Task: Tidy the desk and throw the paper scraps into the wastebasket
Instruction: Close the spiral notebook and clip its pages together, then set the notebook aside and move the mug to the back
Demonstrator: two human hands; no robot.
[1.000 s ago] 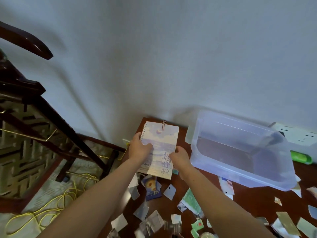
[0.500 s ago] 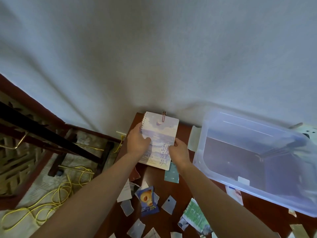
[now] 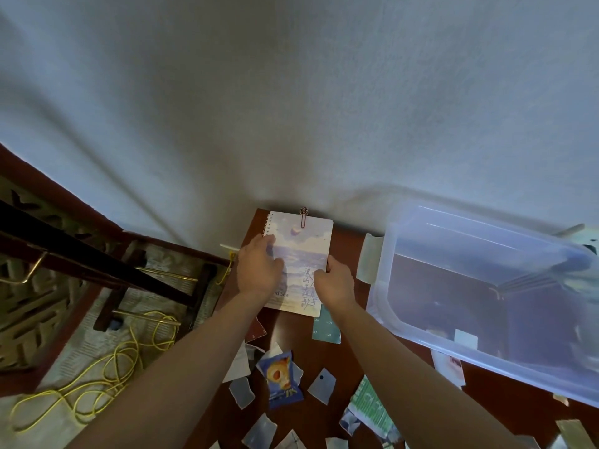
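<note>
Left hand and right hand grasp the notebook by its side edges, at the desk's far corner by the wall. Scraps litter the desk beside the tub. Judged early: scraps not yet binned.

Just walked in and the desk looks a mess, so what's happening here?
A person is holding a spiral notebook with both hands, the left hand on its spiral side and the right hand at its right edge, at the far corner of the desk by the wall. Torn paper scraps lie scattered on the desk nearer the person. A clear plastic bin sits to the right.
</note>
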